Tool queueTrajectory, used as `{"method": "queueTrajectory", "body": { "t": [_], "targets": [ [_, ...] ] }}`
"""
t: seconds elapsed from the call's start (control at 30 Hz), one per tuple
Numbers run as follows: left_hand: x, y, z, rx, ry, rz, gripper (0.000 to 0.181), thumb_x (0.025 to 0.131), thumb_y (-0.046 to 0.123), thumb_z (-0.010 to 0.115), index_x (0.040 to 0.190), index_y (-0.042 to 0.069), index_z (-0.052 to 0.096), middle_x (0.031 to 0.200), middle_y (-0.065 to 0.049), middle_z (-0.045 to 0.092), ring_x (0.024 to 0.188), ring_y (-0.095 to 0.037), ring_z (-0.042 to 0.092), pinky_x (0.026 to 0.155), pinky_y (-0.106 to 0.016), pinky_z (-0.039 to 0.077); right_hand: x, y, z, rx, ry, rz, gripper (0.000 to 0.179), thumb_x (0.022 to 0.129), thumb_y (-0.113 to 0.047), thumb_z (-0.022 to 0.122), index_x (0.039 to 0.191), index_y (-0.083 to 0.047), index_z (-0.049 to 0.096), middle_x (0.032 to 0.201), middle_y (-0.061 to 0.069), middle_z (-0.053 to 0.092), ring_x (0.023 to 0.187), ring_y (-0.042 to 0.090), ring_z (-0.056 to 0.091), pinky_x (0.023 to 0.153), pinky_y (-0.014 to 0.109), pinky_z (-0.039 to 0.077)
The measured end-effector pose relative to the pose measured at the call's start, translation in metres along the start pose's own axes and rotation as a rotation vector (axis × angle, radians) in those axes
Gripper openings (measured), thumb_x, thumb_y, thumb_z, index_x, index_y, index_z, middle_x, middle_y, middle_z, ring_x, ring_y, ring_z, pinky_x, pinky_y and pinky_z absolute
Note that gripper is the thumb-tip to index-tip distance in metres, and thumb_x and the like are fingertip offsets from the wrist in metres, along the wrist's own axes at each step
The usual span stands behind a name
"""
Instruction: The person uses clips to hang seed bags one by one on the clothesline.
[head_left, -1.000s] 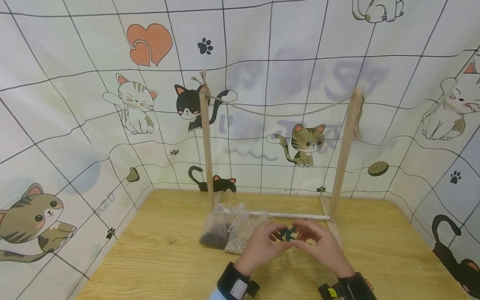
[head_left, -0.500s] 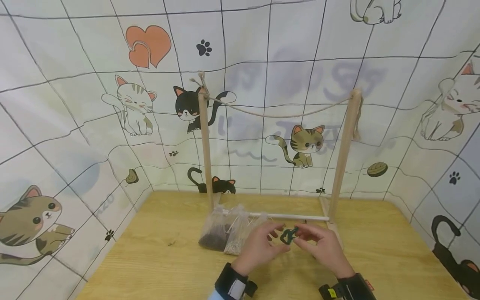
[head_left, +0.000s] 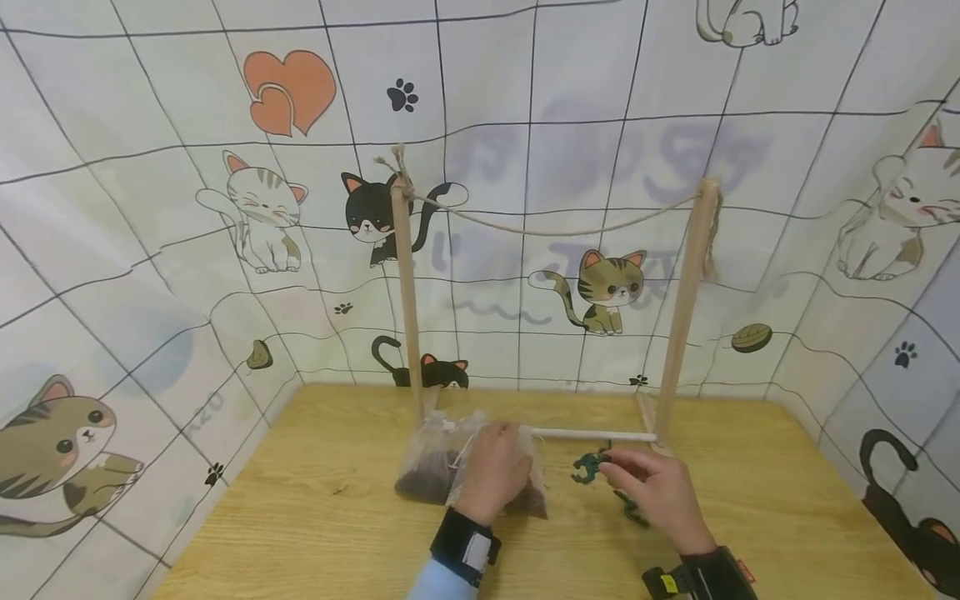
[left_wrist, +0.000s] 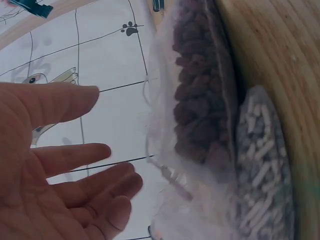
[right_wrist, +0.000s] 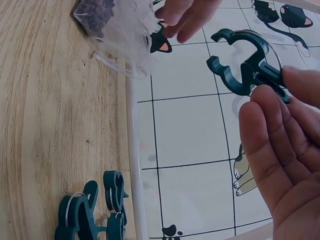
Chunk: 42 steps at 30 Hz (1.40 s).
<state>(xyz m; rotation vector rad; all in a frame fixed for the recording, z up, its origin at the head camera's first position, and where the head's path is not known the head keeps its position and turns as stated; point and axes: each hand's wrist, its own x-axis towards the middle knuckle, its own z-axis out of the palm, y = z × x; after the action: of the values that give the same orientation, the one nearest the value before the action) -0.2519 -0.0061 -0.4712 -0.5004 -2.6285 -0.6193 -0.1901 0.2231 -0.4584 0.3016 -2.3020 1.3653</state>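
My right hand (head_left: pixel 656 492) pinches a green plastic spring clip (right_wrist: pixel 245 65) by its handle end, thumb against fingers. The clip's curved prongs point toward the left, held above the table. My left hand (head_left: pixel 491 475) is over the sheer drawstring bags with nothing in its grasp; in the left wrist view its fingers are spread and loosely bent beside them. One bag holds reddish-brown stones (left_wrist: pixel 197 95), another pale and grey bits (left_wrist: pixel 262 165). A dark-filled bag (head_left: pixel 423 475) lies at the left. More green clips (right_wrist: pixel 87 215) lie on the table below my right hand.
A wooden frame stands behind, with two posts (head_left: pixel 682 325), a white bar (head_left: pixel 592 434) low down and a sagging cord (head_left: pixel 540 233) tied across the top. The wood-grain table (head_left: pixel 322 517) ends at a cat-print cloth backdrop (head_left: pixel 495 350).
My left hand has moved away from the clip, leftward over the bags. My right hand keeps the clip and has shifted slightly right; the clips on the table now show below it.
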Motion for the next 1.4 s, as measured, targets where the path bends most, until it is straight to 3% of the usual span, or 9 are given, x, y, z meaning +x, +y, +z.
{"method": "queueTrajectory", "body": {
  "t": [0.13, 0.23, 0.4, 0.57, 0.77, 0.87, 1.07, 1.2, 1.4],
  "targets": [
    [0.004, -0.001, 0.006, 0.051, -0.086, -0.037, 0.042, 0.084, 0.026, 0.062, 0.118, 0.002, 0.058, 0.112, -0.015, 0.060, 0.102, -0.031, 0.056, 0.086, -0.042, 0.045, 0.000, -0.001, -0.001, 0.009, 0.019, 0.027, 0.015, 0.079, -0.025, 0.071, 0.091, -0.015, 0.072, 0.077, -0.002, 0.070, 0.062, 0.006, 0.063, 0.054, 0.029, 0.052],
    [0.006, -0.002, 0.009, 0.075, -0.141, -0.019, 0.042, 0.085, 0.026, 0.059, 0.118, 0.001, 0.057, 0.109, -0.015, 0.062, 0.100, -0.032, 0.056, 0.087, -0.043, 0.044, 0.000, -0.001, -0.001, -0.017, 0.039, 0.011, 0.012, 0.078, -0.022, 0.072, 0.088, -0.015, 0.072, 0.074, -0.004, 0.069, 0.059, 0.005, 0.062, 0.052, 0.031, 0.052],
    [0.008, -0.006, 0.012, 0.092, -0.142, 0.031, 0.041, 0.084, 0.023, 0.059, 0.117, -0.001, 0.057, 0.094, -0.013, 0.065, 0.091, -0.030, 0.060, 0.085, -0.041, 0.045, 0.000, 0.002, -0.002, -0.050, 0.049, 0.006, 0.011, 0.078, -0.023, 0.071, 0.088, -0.017, 0.072, 0.072, -0.007, 0.068, 0.059, 0.004, 0.061, 0.052, 0.031, 0.051],
    [0.010, -0.008, 0.016, -0.058, -0.150, -0.053, 0.039, 0.082, 0.016, 0.058, 0.118, 0.000, 0.058, 0.082, -0.010, 0.061, 0.081, -0.025, 0.057, 0.071, -0.036, 0.046, 0.000, 0.001, -0.004, -0.064, 0.052, 0.018, 0.011, 0.078, -0.024, 0.071, 0.088, -0.018, 0.072, 0.071, -0.008, 0.068, 0.059, 0.004, 0.061, 0.052, 0.027, 0.050],
    [0.010, -0.008, 0.016, -0.215, -0.141, -0.165, 0.034, 0.085, 0.014, 0.058, 0.117, 0.004, 0.061, 0.094, -0.008, 0.064, 0.082, -0.019, 0.058, 0.067, -0.032, 0.047, 0.000, 0.000, -0.006, -0.048, 0.051, 0.015, 0.013, 0.078, -0.021, 0.071, 0.090, -0.015, 0.072, 0.072, -0.006, 0.069, 0.060, 0.005, 0.061, 0.052, 0.027, 0.049],
    [0.011, -0.008, 0.012, -0.214, -0.097, -0.136, 0.025, 0.084, 0.015, 0.061, 0.107, 0.005, 0.064, 0.097, -0.008, 0.066, 0.084, -0.020, 0.061, 0.069, -0.032, 0.049, 0.000, 0.001, -0.007, -0.051, 0.056, 0.017, 0.013, 0.078, -0.021, 0.071, 0.090, -0.014, 0.072, 0.073, -0.006, 0.069, 0.060, 0.005, 0.062, 0.052, 0.026, 0.049],
    [0.010, -0.007, -0.001, -0.186, -0.057, -0.046, 0.011, 0.086, 0.023, 0.062, 0.081, 0.014, 0.064, 0.068, 0.006, 0.055, 0.057, -0.008, 0.046, 0.051, -0.023, 0.037, 0.001, 0.001, -0.008, -0.045, 0.070, 0.003, 0.012, 0.078, -0.021, 0.072, 0.089, -0.016, 0.073, 0.074, -0.005, 0.069, 0.061, 0.005, 0.062, 0.053, 0.026, 0.050],
    [0.007, -0.003, -0.011, -0.208, -0.053, -0.019, 0.012, 0.087, 0.028, 0.062, 0.083, 0.017, 0.066, 0.067, 0.010, 0.055, 0.056, -0.004, 0.045, 0.051, -0.020, 0.037, 0.002, 0.001, -0.009, -0.049, 0.083, -0.023, 0.011, 0.078, -0.022, 0.071, 0.088, -0.018, 0.073, 0.074, -0.005, 0.069, 0.061, 0.005, 0.062, 0.054, 0.025, 0.050],
    [0.006, 0.009, -0.022, -0.312, -0.076, 0.004, 0.010, 0.087, 0.028, 0.062, 0.087, 0.020, 0.068, 0.069, 0.014, 0.057, 0.056, -0.002, 0.048, 0.053, -0.019, 0.040, 0.002, 0.001, -0.016, -0.048, 0.150, 0.024, 0.013, 0.079, -0.024, 0.071, 0.091, -0.019, 0.073, 0.074, -0.004, 0.069, 0.062, 0.006, 0.063, 0.058, 0.023, 0.051]
  ]
}}
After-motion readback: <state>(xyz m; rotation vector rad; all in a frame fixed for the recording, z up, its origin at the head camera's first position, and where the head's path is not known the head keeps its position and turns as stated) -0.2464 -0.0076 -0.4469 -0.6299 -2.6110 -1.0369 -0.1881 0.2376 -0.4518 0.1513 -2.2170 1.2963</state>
